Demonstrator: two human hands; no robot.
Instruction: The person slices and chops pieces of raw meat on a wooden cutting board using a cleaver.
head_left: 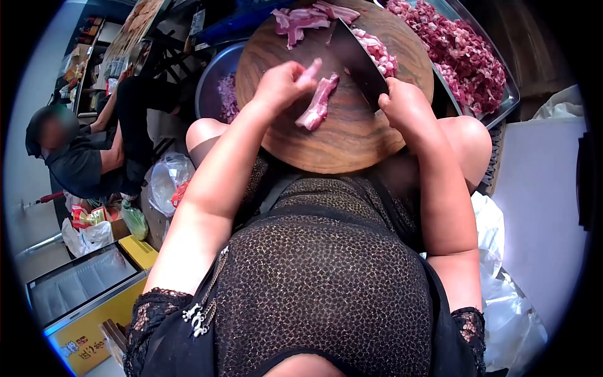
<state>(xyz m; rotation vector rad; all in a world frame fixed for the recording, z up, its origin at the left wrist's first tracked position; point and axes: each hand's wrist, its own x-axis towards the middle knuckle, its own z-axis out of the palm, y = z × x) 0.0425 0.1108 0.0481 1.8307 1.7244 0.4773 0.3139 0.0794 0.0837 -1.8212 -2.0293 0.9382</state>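
Head view, only one. Counts: 2 hands, 1 cleaver (359, 60), 1 round chopping board (339, 151), 1 loose meat strip (318, 103), 1 cluster of slices (300, 24), 1 heap of diced meat (378, 53), 1 tray (512, 100), 1 basin (206, 94). Slices overlap and dice are piled, so no piece count.

Left hand (277, 87): over the board's left side, fingers curled partway in, tips just beside the strip. Pink bit at the tips could be meat or finger; can't tell if it has hold of anything. Right hand (405, 107): closed round the cleaver handle at the board's right side. Blade angles up-left from the fist, between strip and dice.

Strip lies alone mid-board, slanted, between left hand and blade. Pink-red lean with pale fat, raw, narrow, in one length. Slices: same pink and white banding, at the board's far edge. Dice: small, pale pink, right of the blade.

Containers: metal tray right of the board, heaped with chopped red meat (461, 53). Metal basin left, partly under the board's edge, with small pinkish-purple pieces (227, 94); can't tell what they are.

Left side: 1 other person (81, 157), seated, dark clothes. Below: yellow box (91, 349), green bag (134, 218).
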